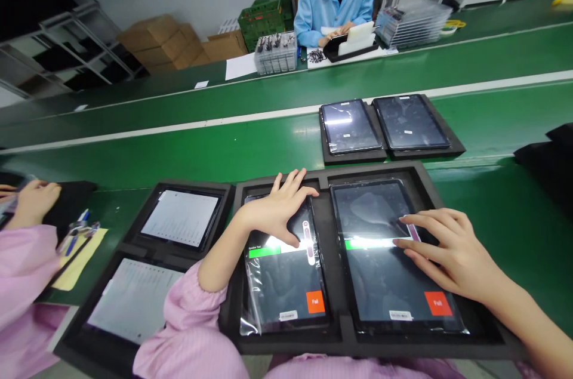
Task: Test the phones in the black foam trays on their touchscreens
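Note:
Two tablets in clear film lie side by side in a black foam tray (338, 259) in front of me. My left hand (280, 206) is over the top part of the left tablet (282, 286), its fingers spread and holding nothing. At the right tablet (385, 283), my right hand (456, 253) has its fingers stretched out, with fingertips at the screen beside a small slider bar; whether they press it I cannot tell. Each screen shows a green bar and a red "Fail" square.
Another foam tray (128, 247) with two lit tablets stands on the left. Two dark-screened tablets on foam (353, 155) lie on the green belt (201, 149) beyond. A co-worker in pink (27, 271) sits at left; another in blue (308, 3) works across the line.

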`<move>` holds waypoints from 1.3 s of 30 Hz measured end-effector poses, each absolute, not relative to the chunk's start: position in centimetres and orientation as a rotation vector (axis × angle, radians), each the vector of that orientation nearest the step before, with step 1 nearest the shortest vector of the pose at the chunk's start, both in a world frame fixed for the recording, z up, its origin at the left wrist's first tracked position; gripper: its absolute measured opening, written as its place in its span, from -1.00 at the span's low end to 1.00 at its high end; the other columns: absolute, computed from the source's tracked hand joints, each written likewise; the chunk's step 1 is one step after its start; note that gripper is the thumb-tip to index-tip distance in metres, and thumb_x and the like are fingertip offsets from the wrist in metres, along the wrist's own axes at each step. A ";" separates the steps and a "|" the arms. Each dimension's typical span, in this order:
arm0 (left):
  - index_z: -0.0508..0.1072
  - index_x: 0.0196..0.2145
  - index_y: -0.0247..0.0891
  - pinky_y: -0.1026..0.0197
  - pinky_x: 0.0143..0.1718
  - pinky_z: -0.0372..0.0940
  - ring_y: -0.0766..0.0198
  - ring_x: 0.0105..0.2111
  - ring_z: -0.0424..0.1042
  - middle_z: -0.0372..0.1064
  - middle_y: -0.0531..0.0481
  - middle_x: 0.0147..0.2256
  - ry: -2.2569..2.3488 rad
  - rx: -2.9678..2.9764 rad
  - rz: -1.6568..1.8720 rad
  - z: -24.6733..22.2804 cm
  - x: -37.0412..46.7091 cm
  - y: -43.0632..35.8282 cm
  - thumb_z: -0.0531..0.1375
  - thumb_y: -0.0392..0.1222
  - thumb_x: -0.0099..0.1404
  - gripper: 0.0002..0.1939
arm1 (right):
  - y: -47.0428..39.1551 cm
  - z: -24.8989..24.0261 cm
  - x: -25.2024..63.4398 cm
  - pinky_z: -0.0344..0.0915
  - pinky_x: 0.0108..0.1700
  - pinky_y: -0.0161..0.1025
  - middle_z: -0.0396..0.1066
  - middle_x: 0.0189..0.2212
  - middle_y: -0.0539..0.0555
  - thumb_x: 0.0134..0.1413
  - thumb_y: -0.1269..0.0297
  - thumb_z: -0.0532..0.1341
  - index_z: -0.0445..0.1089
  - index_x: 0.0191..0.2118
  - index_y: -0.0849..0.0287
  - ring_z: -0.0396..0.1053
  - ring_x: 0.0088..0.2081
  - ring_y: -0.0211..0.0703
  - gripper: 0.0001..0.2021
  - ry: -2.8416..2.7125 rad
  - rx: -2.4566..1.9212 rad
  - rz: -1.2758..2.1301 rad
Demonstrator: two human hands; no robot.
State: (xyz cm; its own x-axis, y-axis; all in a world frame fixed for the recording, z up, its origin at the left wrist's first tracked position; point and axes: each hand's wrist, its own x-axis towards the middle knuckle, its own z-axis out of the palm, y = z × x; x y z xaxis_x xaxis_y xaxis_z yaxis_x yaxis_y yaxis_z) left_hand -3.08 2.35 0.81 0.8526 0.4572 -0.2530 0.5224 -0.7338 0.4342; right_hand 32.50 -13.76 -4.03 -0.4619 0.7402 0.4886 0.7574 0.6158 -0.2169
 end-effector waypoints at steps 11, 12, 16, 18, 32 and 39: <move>-0.12 0.42 -0.16 -0.63 0.27 -0.55 -0.43 0.46 -0.43 -0.49 -0.51 0.47 0.869 2.510 -0.309 1.6 -5.6 2.6 0.52 0.08 -0.05 0.28 | -13.7 -4.7 33.5 0.33 -0.06 0.04 0.47 -0.11 0.12 0.32 0.33 0.17 0.58 -0.22 -0.02 0.44 -0.12 0.03 -0.79 -2.113 -1.204 0.020; -0.19 0.44 -0.14 -0.65 0.25 -0.56 -0.41 0.46 -0.36 -0.43 -0.50 0.47 0.948 2.489 -0.343 2.0 -7.0 3.0 0.49 0.05 0.00 0.27 | -13.8 -4.7 33.5 0.33 -0.04 0.04 0.47 -0.10 0.12 0.33 0.32 0.16 0.58 -0.19 -0.03 0.44 -0.11 0.03 -0.78 -2.147 -1.188 0.042; -0.27 0.46 -0.09 -0.61 0.31 -0.39 -0.33 0.42 -0.10 -0.12 -0.37 0.44 1.180 2.380 -0.363 2.6 -12.1 4.2 0.36 -0.08 0.10 0.17 | -13.8 -3.7 31.9 0.34 0.02 0.14 0.41 0.09 0.21 0.37 0.14 0.16 0.56 0.05 -0.07 0.37 0.04 0.16 -0.72 -2.435 -1.070 0.121; -0.23 0.47 -0.10 -0.47 0.36 -0.20 -0.30 0.40 -0.03 -0.05 -0.32 0.41 1.173 2.363 -0.303 2.4 -13.4 4.3 0.34 -0.12 0.07 0.16 | -13.7 -3.0 30.2 0.32 0.06 0.23 0.33 0.18 0.27 0.34 0.01 0.20 0.53 0.11 -0.07 0.28 0.14 0.27 -0.66 -2.579 -1.001 0.158; 0.43 0.05 -0.11 -0.50 0.38 -0.25 -0.23 0.44 -0.11 0.06 -0.34 0.35 1.039 2.572 -0.025 0.4 -1.4 1.0 0.37 0.06 0.29 -0.56 | -9.3 -9.4 36.3 0.40 -0.07 0.21 0.18 0.11 0.32 0.26 0.36 0.05 0.50 0.03 0.10 0.33 0.01 0.27 -0.65 -2.036 -1.678 -0.219; 0.48 -0.08 -0.22 -0.46 0.36 -0.08 -0.31 0.43 -0.06 0.04 -0.39 0.38 1.107 2.631 -0.050 1.0 -0.8 0.4 0.24 0.15 0.40 -0.63 | -9.0 -12.5 36.8 0.39 -0.04 0.25 0.14 0.16 0.30 0.03 0.45 0.13 0.49 0.09 0.01 0.27 0.05 0.33 -0.50 -2.095 -1.823 -0.234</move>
State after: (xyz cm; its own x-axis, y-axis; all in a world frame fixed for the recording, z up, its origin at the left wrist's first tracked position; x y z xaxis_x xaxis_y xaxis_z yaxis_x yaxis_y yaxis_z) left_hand -0.77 0.43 0.99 0.7047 0.6954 -0.1410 0.7052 -0.6645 0.2474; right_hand 36.79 -8.98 -12.50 -0.1086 0.9238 0.3672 0.9820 0.1571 -0.1049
